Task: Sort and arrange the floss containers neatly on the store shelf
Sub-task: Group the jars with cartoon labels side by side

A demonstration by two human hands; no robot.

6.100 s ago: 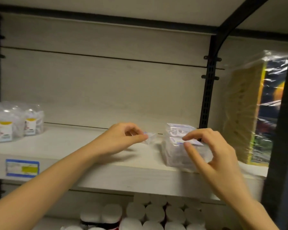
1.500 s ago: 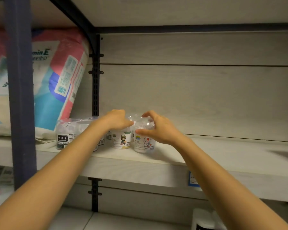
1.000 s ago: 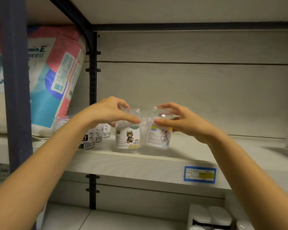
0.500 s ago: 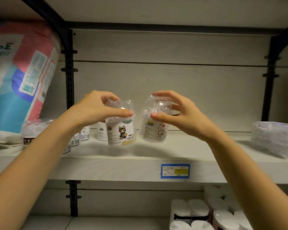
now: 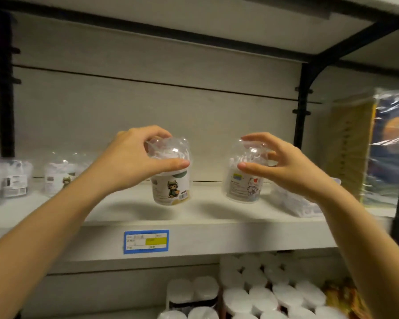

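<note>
Two clear domed floss containers are in hand over the pale shelf. My left hand grips the dome of the one with a green cartoon figure. My right hand grips the dome of the one with a white cartoon figure and blue label. Both hang upright just above the shelf board, a hand's width apart. More floss containers stand at the shelf's left end. A stack of flat clear floss packs lies at the right, partly behind my right wrist.
A black upright post divides the shelf from a wrapped yellow and dark blue package at the right. A blue price tag sits on the shelf's front edge. White-capped jars fill the shelf below.
Both hands took the two containers from the left group, lifted them and carried them rightward along the shelf. They are now farther apart, near the stack of flat packs.
</note>
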